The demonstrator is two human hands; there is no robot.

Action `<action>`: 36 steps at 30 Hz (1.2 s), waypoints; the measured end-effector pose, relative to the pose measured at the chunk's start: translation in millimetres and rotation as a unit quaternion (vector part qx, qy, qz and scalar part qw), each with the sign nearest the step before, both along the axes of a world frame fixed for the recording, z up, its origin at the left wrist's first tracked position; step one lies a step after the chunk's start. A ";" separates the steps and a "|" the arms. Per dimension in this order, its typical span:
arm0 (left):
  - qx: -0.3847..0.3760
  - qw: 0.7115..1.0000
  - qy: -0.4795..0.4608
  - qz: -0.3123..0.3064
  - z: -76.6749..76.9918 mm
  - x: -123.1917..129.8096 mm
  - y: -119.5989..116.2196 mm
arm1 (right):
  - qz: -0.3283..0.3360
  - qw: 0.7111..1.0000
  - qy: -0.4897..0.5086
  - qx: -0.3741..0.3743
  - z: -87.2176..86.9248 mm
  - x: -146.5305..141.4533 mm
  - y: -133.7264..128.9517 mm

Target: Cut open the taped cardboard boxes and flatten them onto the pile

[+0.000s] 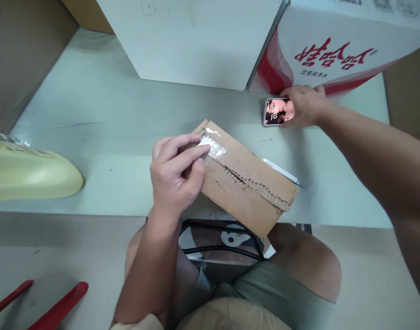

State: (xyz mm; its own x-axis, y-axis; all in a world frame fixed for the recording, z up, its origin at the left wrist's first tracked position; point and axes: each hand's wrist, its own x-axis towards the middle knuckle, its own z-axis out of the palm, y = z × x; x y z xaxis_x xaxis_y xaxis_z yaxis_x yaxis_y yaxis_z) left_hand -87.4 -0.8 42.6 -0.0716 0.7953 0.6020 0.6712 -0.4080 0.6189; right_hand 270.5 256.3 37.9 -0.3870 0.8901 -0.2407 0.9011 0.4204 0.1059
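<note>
A brown cardboard box [244,183] lies at a slant across the table's front edge, one corner jutting over my lap. Its top has a torn, ragged seam and a patch of clear tape [213,146] at the upper left end. My left hand [178,172] is at that taped end, fingers bent and fingertips against the tape and box. Farther right, my right hand [304,105] grips a phone [274,111] with its lit screen facing up; the fingers cover the phone's right part. Behind the cardboard box, a thin white item with a blue tip [281,172] is partly hidden.
A large white box [196,50] and a red-and-white carton [333,50] stand along the back of the pale green table [103,151]. A yellow rounded object [34,172] sits at the left. Red bars [62,307] show at lower left, below the table edge.
</note>
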 end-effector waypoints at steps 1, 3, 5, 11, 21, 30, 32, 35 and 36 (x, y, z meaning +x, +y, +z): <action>0.003 1.000 -0.005 0.000 0.3 0.4 0.1 | -0.002 1.000 0.003 0.003 1.1 -0.9 -5.2; 0.005 1.000 -0.013 0.003 1.0 1.6 0.1 | -0.009 1.000 0.014 0.011 1.9 -1.7 -13.4; -0.003 1.000 -0.013 0.009 1.6 2.5 0.1 | -0.008 0.999 0.023 0.025 1.3 -1.2 -18.4; 0.000 1.000 -0.012 0.007 1.5 3.0 0.1 | 0.000 0.999 0.030 0.030 3.1 -2.0 -22.7; 0.002 1.000 -0.003 0.009 2.1 2.9 0.0 | 0.003 1.000 0.004 0.007 5.0 -2.0 -12.7; 0.006 1.000 0.001 0.008 2.9 3.7 -0.3 | 0.014 1.000 -0.005 -0.013 6.2 1.3 -11.2; -0.001 1.000 0.006 0.013 2.4 3.7 0.1 | 0.001 1.000 -0.004 -0.027 6.2 1.4 -11.0; -0.004 1.000 0.000 0.017 1.5 3.8 0.4 | -0.011 0.999 -0.010 -0.043 5.5 1.3 -9.6; -0.005 1.000 -0.005 0.018 1.3 3.9 0.4 | -0.015 0.999 -0.013 -0.047 5.1 1.3 -8.7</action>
